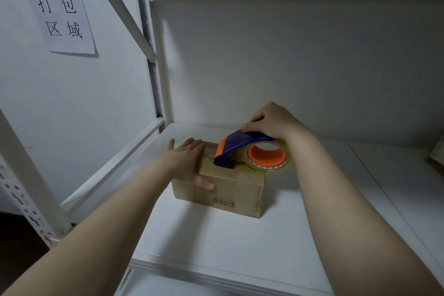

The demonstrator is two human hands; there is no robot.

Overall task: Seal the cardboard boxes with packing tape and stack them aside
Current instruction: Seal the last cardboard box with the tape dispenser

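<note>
A small brown cardboard box (pixel 236 190) with a barcode on its front face sits on the white shelf (pixel 216 243). My left hand (pixel 187 161) lies flat on the box's top left part, fingers straight, thumb over the front edge. My right hand (pixel 271 120) grips the blue handle of a tape dispenser (pixel 242 149). The dispenser has an orange blade guard and an orange core with a clear tape roll (pixel 269 156). Its front end rests on the box's top, near the middle seam.
The shelf is a white metal rack with a slotted upright (pixel 26 204) at the left and a white back wall. A paper sign (pixel 57 5) with printed characters hangs on the left wall. Part of another cardboard item (pixel 437 156) shows at the far right edge.
</note>
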